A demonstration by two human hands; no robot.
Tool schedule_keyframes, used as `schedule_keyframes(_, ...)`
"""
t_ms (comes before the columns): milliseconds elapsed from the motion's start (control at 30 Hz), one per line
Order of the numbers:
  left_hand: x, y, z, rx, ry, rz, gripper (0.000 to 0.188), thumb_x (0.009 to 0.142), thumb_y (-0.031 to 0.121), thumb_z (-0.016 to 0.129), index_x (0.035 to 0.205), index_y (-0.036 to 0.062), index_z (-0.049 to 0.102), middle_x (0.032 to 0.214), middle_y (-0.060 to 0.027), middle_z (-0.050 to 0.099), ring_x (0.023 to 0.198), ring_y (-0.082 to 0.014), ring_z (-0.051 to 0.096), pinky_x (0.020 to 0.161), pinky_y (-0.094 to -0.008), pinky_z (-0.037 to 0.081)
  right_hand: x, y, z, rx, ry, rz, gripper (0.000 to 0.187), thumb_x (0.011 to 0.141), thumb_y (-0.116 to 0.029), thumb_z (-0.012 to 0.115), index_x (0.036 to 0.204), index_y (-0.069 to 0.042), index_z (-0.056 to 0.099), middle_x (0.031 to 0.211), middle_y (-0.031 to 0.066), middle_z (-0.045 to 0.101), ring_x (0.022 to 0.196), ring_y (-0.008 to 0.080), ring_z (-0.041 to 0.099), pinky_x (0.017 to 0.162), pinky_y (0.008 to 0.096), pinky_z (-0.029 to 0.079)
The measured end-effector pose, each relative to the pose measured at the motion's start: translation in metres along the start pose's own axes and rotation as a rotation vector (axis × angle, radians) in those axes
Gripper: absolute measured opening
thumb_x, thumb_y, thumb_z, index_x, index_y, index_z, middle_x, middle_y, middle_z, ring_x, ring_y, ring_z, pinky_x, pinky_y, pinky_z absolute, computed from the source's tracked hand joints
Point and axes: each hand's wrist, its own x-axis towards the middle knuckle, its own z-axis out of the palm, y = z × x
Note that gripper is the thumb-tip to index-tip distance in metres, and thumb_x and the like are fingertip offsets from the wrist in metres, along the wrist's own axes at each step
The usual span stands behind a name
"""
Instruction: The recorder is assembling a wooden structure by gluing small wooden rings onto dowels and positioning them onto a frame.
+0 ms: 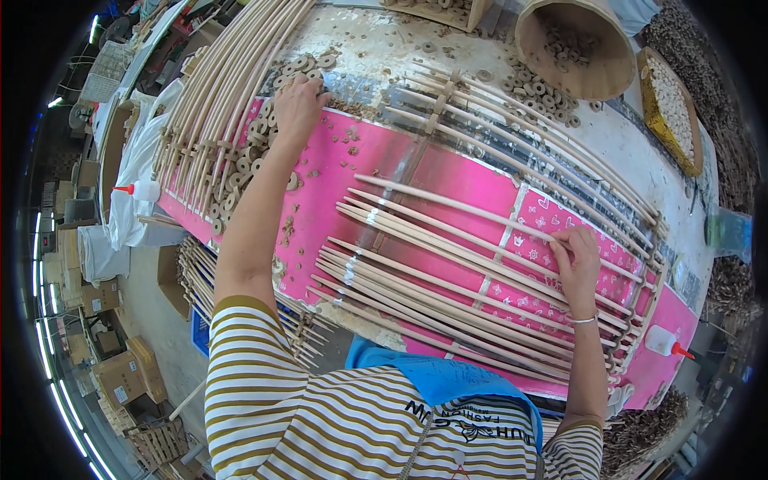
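My left hand (pixel 298 106) reaches into a pile of small wooden rings (pixel 258 138) at the far left of the table. Its fingers are bent down among the rings, and whatever lies under the fingertips is hidden. On the right, my right hand (pixel 574 250) pinches a long, thin wooden stick (pixel 448 197) between thumb and fingers. That stick lies above a row of similar sticks (pixel 432 280), which run side by side over a pink sheet (pixel 324 188). Their right ends meet a wooden rack (pixel 652 300).
Bundled sticks (pixel 232 88) lie at far left; another row (pixel 520 132) lies beyond the pink sheet. A round tub (pixel 524 44) of rings and a yellow box (pixel 668 112) of pale pieces stand far right. Glue bottles (pixel 146 190) (pixel 662 341) sit at both sides.
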Motion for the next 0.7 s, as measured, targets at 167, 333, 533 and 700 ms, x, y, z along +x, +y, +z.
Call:
schedule_keyframes(167, 0.000, -0.022, 0.003, -0.187, 0.013, -0.078, 0.030, 0.093, 0.027, 0.074, 0.121, 0.0152, 0.076, 0.115, -0.0086, 0.071, 0.111, -0.0326, 0.066, 0.092, -0.0479, 0.052, 0.010, 0.006, -0.003, 0.036, 0.011, 0.021, 0.009, 0.093, -0.003, 0.072, 0.099, 0.001, 0.067, 0.093, 0.0108, 0.061, 0.091, 0.0252, 0.062, 0.078, 0.0345, 0.051)
schedule_keyframes(333, -0.016, -0.043, -0.006, -0.355, 0.093, -0.102, 0.029, 0.094, 0.022, 0.072, 0.122, 0.0150, 0.075, 0.113, -0.0092, 0.071, 0.104, -0.0328, 0.068, 0.092, -0.0468, 0.054, 0.003, 0.005, -0.015, 0.194, -0.005, 0.118, 0.008, 0.097, 0.000, 0.069, 0.104, 0.002, 0.066, 0.095, 0.0082, 0.060, 0.086, 0.0161, 0.062, 0.079, 0.0270, 0.052)
schedule_keyframes(533, -0.030, -0.042, -0.017, -0.118, 0.024, 0.023, 0.036, 0.087, 0.021, 0.080, 0.123, 0.0185, 0.075, 0.110, -0.0077, 0.069, 0.104, -0.0296, 0.068, 0.090, -0.0455, 0.053, 0.002, 0.006, -0.011, 0.221, 0.009, 0.111, 0.009, 0.098, -0.001, 0.068, 0.107, 0.001, 0.067, 0.094, 0.0072, 0.060, 0.086, 0.0145, 0.061, 0.079, 0.0268, 0.051)
schedule_keyframes(700, -0.031, -0.042, -0.020, -0.089, -0.002, -0.008, 0.037, 0.085, 0.019, 0.081, 0.122, 0.0201, 0.074, 0.105, -0.0066, 0.066, 0.100, -0.0305, 0.067, 0.090, -0.0463, 0.052, 0.005, -0.001, -0.011, 0.226, 0.002, 0.087, 0.009, 0.098, -0.001, 0.068, 0.107, 0.001, 0.067, 0.095, 0.0070, 0.060, 0.084, 0.0143, 0.060, 0.077, 0.0267, 0.050)
